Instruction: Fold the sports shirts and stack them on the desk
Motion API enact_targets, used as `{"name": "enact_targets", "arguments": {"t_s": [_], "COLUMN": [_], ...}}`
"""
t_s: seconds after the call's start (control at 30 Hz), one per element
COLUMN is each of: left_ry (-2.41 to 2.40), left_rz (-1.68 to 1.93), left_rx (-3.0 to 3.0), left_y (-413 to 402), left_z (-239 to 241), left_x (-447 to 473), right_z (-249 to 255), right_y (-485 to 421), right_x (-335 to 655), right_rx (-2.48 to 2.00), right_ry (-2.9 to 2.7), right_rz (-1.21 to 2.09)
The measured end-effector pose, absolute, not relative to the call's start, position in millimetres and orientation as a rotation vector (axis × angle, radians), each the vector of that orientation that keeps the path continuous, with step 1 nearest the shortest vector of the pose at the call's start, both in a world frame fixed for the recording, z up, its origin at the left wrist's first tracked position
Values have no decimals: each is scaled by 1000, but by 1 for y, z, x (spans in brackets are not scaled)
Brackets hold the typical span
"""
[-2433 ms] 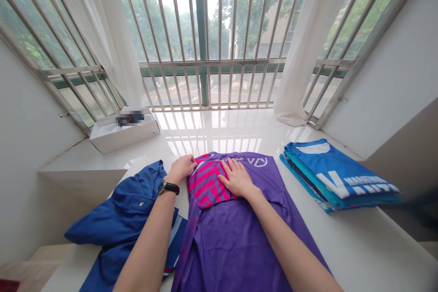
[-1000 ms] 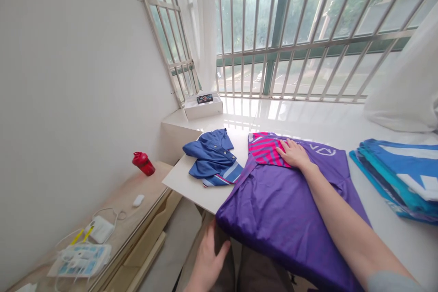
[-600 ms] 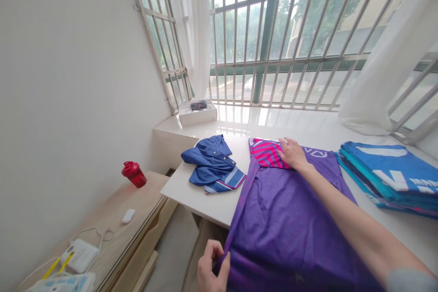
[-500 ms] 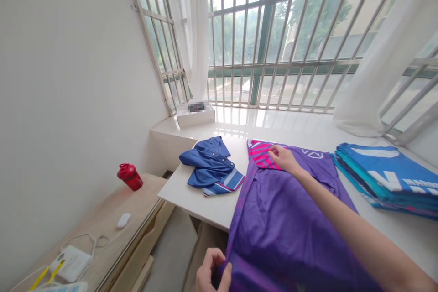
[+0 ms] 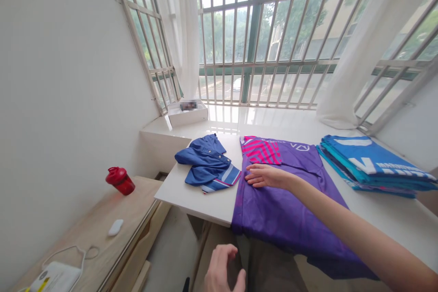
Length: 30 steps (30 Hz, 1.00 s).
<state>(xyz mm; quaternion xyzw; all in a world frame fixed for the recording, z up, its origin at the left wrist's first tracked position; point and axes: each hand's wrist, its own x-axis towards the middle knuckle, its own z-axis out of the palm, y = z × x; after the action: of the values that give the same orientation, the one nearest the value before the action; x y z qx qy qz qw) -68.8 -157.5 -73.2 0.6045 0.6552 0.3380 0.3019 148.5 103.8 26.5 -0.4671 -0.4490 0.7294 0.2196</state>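
Observation:
A purple sports shirt (image 5: 290, 205) lies flat on the white table (image 5: 201, 198), its pink striped sleeve (image 5: 262, 150) folded inward at the far left corner. My right hand (image 5: 265, 176) rests flat on the shirt's left edge, fingers pointing left. My left hand (image 5: 224, 273) hovers below the table's front edge, fingers loosely curled, holding nothing. The shirt's hem hangs over the table's near edge.
A crumpled blue polo shirt (image 5: 205, 164) lies left of the purple one. A stack of folded blue shirts (image 5: 369, 166) sits at the right. A white box (image 5: 187, 112) stands on the window ledge. A red bottle (image 5: 119, 180) and a white charger (image 5: 56, 276) sit on the low wooden bench.
My left hand has let go of the purple shirt's hem. My right hand slid from the pink sleeve down to the shirt's left edge. The view shifted slightly left.

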Motion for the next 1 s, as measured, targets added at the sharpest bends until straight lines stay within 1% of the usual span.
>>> {"name": "enact_targets", "arguments": {"t_s": [0.1,0.17,0.23,0.33,0.43,0.53,0.7,0.87,1.0], "left_ry": [1904,1925,1863,1824,1909,1966,2060,2097,2104], "left_rz": [715,611,577,622,671,640,376,65,0], "left_rx": [1617,1576,1561,1551,1517,1537,1635,1625,1632], "left_y": [-145,-136,-129,-121,-117,-115,-108,-106,-104], "left_z": [-74,-79,-84,-90,-94,-98,-100,-87,-69], "left_x": [-64,-61,-60,-59,-58,-56,-53,-53,-46], "right_z": [22,19,17,16,19,22,20,11,7], "right_y": [109,113,117,121,123,120,117,124,127], "right_x": [145,144,143,142,139,136,131,130,133], "right_rx": [-1323,-1343,-1343,-1302,-1250,-1215,-1229,-1212,-1154], "right_ry": [-1052,-991,-958,-918,-907,-932,-1041,-1052,-1021], "right_rz": [1901,1831,1797,1765,1805,1915,2074,2044,2039]}}
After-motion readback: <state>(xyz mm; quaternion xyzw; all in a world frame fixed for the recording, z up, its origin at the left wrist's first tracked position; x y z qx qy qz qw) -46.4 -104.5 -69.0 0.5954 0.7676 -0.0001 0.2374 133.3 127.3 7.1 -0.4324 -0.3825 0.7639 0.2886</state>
